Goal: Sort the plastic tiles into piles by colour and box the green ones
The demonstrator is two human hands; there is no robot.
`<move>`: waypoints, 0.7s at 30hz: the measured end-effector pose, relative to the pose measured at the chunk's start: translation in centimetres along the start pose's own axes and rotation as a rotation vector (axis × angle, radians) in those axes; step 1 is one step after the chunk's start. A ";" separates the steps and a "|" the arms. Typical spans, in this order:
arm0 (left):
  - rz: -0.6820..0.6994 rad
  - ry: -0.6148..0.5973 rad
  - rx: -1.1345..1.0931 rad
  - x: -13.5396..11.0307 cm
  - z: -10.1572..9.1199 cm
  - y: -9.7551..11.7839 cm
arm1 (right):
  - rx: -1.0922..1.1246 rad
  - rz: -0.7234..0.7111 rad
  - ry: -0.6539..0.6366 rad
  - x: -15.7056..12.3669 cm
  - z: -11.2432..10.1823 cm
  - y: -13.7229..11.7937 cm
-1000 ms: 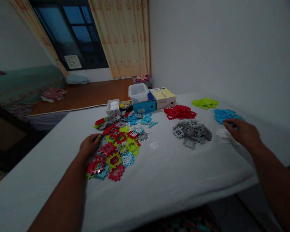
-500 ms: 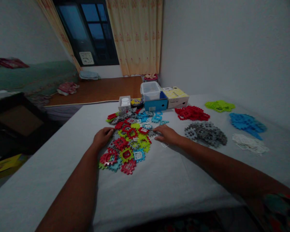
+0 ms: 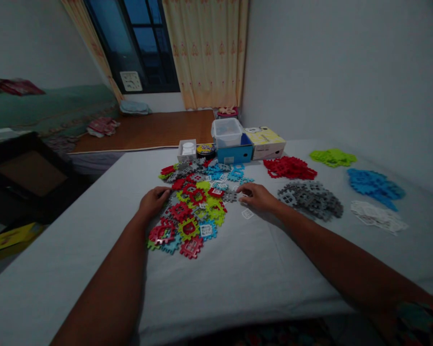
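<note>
A mixed pile of notched plastic building tiles (image 3: 189,209) in red, green, blue and grey lies on the white cloth, with small white lattice pieces among them. My left hand (image 3: 154,203) rests at the pile's left edge, its fingers loosely stretched toward the red tiles and no piece visible in them. On the right side, my right hand (image 3: 257,197) hovers low with thumb and forefinger apart. Its fingertips are close to a grey tile (image 3: 230,195) and a bit of white. Below them, a loose white lattice piece (image 3: 248,213) lies on the cloth.
Sorted heaps lie to the right: red tiles (image 3: 289,167), grey tiles (image 3: 312,199), green tiles (image 3: 332,157), blue tiles (image 3: 375,186) and white lattice pieces (image 3: 378,216). Behind the pile stand a blue box (image 3: 234,154) with a clear tub (image 3: 226,133), a yellow box (image 3: 265,142) and a round tin (image 3: 205,151).
My right hand has drawn back slightly to the right, and the grey tile and loose white piece show more fully. My left hand has stayed at the pile's edge. The view has shifted slightly.
</note>
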State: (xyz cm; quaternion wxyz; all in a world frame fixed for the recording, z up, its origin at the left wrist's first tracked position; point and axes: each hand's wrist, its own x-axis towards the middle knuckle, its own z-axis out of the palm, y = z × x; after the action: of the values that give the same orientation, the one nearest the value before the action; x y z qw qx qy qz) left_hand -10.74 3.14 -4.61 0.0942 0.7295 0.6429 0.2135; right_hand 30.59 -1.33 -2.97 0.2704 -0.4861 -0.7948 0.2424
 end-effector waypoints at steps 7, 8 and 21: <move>-0.023 0.008 0.010 -0.1 -0.2 0.3 | -0.049 -0.036 -0.450 -1.3 -2.9 -0.5; -0.022 0.007 0.014 -0.1 -0.2 0.4 | -0.091 -0.035 -0.446 -1.4 -2.9 -0.5; -0.061 -0.050 0.072 1.1 -0.6 -0.9 | -0.140 0.040 0.057 -7.8 -7.6 -0.6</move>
State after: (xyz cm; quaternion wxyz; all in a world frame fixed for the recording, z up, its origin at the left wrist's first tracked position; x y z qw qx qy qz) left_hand -11.77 4.25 -4.22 0.0907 0.7177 0.6694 0.1690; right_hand 38.25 -7.70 1.49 0.2537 -0.5264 -0.7918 0.1776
